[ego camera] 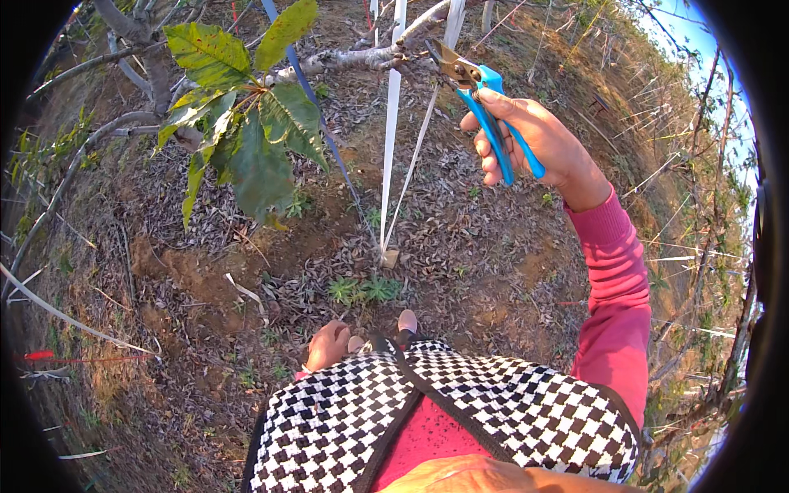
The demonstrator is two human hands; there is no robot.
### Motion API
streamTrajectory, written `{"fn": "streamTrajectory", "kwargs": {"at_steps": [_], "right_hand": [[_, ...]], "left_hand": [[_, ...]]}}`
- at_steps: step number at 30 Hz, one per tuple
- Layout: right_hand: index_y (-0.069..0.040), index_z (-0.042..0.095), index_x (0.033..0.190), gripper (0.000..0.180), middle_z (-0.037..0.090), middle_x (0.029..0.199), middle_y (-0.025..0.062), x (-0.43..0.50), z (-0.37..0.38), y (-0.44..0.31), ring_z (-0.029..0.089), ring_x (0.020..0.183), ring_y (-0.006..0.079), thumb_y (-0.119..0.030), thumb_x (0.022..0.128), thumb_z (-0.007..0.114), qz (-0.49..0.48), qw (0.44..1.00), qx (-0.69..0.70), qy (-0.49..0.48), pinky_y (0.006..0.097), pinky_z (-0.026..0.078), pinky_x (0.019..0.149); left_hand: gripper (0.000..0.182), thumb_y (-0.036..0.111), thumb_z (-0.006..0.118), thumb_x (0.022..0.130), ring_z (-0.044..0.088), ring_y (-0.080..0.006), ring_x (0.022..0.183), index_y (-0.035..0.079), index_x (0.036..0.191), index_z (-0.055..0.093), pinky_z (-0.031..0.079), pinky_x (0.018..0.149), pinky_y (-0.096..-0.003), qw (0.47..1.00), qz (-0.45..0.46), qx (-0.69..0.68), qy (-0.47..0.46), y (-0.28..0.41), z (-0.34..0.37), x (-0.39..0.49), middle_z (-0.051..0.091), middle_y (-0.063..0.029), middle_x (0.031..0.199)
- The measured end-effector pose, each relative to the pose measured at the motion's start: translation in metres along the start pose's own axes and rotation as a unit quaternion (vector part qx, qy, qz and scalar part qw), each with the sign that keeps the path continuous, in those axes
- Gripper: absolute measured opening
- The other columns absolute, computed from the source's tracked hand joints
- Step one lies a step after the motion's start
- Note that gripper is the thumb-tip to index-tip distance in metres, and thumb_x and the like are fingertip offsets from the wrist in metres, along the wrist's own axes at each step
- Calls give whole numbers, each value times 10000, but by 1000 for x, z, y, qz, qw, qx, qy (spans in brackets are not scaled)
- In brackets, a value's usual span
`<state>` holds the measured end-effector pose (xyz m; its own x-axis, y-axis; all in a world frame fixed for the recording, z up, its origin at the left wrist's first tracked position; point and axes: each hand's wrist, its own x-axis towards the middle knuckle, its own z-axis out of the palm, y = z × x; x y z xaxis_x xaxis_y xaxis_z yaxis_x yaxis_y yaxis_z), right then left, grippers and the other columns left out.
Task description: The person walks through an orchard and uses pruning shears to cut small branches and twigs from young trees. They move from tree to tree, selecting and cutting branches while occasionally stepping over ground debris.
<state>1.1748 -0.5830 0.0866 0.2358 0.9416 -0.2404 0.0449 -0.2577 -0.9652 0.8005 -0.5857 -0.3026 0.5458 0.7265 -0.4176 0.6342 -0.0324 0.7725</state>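
Observation:
My right hand [533, 138], raised at the upper right, grips a pair of pruning shears [491, 117] with bright blue handles. Their handles are spread apart, and the metal blades [455, 65] point up and left. Close to the blade tips runs a grey tree branch [354, 58]; whether they touch it I cannot tell. White straps [391, 135] hang over the branch and run down to the ground. Low in front of my body, my left hand [328, 345] hangs near my waist with its fingers bent and partly hidden, so its grip does not show.
Green leaves [246, 123] hang from a shoot at the upper left. A blue strap [320, 117] slants down to a small block [389, 259] in the soil. Bare branches [80, 148] curve along the left. Dry leaves cover sloping ground; a white strip [74, 317] crosses the left side.

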Motion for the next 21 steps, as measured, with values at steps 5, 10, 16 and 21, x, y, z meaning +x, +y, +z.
{"fn": "streamTrajectory", "kwargs": {"at_steps": [5,10,16,21], "right_hand": [[39,573,1035,538,626,758,85,-2,3,-4,663,608,163,-494,964,594,4,999,-29,24,336,603,543],[44,564,1036,543,621,766,86,-6,0,-9,665,617,164,-494,966,586,21,998,-48,41,333,604,537],[33,582,1071,555,640,758,72,1,4,-14,660,602,148,-515,985,545,22,995,-88,49,328,601,551],[28,584,1039,560,627,738,63,2,10,-15,647,581,135,-528,980,548,28,992,-109,65,315,593,528]], "left_hand": [[332,330,617,904,685,-357,898,52,1069,696,522,808,-424,1000,11,21,8,3,-1,5,708,-193,929],[326,323,618,904,686,-351,902,52,1068,696,522,813,-421,999,24,19,10,3,0,7,710,-188,938],[291,268,653,907,697,-300,878,44,1090,683,528,798,-387,999,29,14,11,4,0,9,717,-170,934],[281,256,656,903,696,-304,871,42,1083,682,528,791,-386,999,45,25,15,2,2,12,716,-171,930]]}}
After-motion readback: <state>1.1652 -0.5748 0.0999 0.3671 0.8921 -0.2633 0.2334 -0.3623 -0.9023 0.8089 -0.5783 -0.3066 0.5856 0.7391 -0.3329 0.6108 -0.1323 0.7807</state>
